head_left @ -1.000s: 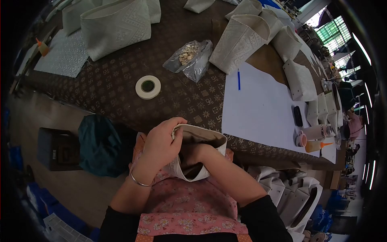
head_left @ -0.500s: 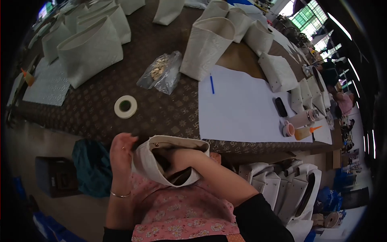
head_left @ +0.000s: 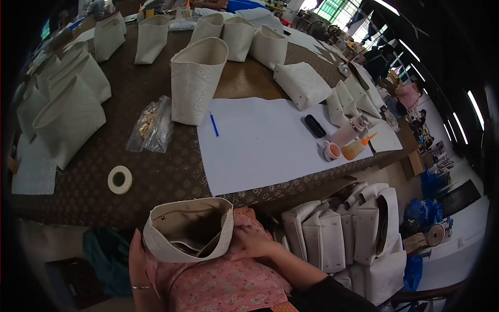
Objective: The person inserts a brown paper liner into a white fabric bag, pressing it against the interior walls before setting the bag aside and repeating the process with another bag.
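Note:
An off-white bag body (head_left: 188, 254) stands mouth-up at my lap by the table edge. Its beige lining (head_left: 174, 229) and an inner pocket show through the opening. My left hand (head_left: 137, 262) grips the bag's left side, its fingers partly hidden by the wall. On the right, my right hand (head_left: 254, 243) is outside the bag with fingers spread, close to its wall and over the pink floral apron (head_left: 223, 283). A roll of tape (head_left: 120, 180) lies on the table ahead of the left hand.
More off-white bags (head_left: 195, 83) stand across the patterned table (head_left: 156, 177). White paper (head_left: 260, 151) carries a blue pen (head_left: 214, 125), a black case (head_left: 314, 126), a pink cup (head_left: 331, 151) and a glue bottle (head_left: 357, 148). Finished-looking bags (head_left: 322, 236) are stacked at right.
My right hand has come out of the bag and moved to its outer right side. My left hand has gone from raised beside the rim to the bag's side. The view has shifted right.

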Available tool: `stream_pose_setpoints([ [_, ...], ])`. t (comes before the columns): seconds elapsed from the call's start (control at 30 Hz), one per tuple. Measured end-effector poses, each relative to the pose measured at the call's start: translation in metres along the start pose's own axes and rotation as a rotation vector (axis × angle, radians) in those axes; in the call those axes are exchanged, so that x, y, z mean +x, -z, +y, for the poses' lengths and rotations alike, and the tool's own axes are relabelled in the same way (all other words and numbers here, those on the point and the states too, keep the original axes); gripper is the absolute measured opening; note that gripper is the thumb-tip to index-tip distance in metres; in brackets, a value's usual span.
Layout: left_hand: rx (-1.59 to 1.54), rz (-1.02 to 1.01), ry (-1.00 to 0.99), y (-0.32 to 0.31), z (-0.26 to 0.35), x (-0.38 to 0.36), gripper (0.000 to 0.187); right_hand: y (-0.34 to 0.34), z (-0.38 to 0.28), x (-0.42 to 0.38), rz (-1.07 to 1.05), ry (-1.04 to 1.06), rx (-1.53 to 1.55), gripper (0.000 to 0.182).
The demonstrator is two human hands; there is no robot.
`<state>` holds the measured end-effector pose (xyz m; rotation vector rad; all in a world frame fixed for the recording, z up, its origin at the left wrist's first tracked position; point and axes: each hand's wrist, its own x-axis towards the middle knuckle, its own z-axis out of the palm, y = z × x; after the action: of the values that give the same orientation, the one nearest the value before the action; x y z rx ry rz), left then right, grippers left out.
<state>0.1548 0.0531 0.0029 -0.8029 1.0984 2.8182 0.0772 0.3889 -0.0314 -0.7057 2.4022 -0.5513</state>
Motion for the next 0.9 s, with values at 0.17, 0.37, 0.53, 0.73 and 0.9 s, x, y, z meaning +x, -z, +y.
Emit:
stream_pose_setpoints([
  [0.17,0.762,-0.115,-0.26,0.0,0.029,-0.045,0.047,-0.023,-0.017,0.032,-0.208,0.206,0.389,0.07],
  [0.37,0.917,-0.863,-0.322,-0.06,0.078,-0.091,0.04,-0.013,-0.082,0.039,-0.537,0.082,1.3,0.048],
  [0.53,1.113,-0.949,0.021,-0.083,0.026,-0.068,0.04,0.033,-0.081,0.058,-0.493,-0.076,1.498,0.052],
  [0.73,1.042,-0.843,-0.026,-0.093,-0.018,-0.044,0.049,0.051,-0.048,0.025,-0.231,-0.368,1.547,0.064],
  [0.9,1.315,-1.092,-0.282,-0.08,-0.077,-0.011,0.046,0.016,0.005,0.028,0.148,0.005,1.381,0.05],
])
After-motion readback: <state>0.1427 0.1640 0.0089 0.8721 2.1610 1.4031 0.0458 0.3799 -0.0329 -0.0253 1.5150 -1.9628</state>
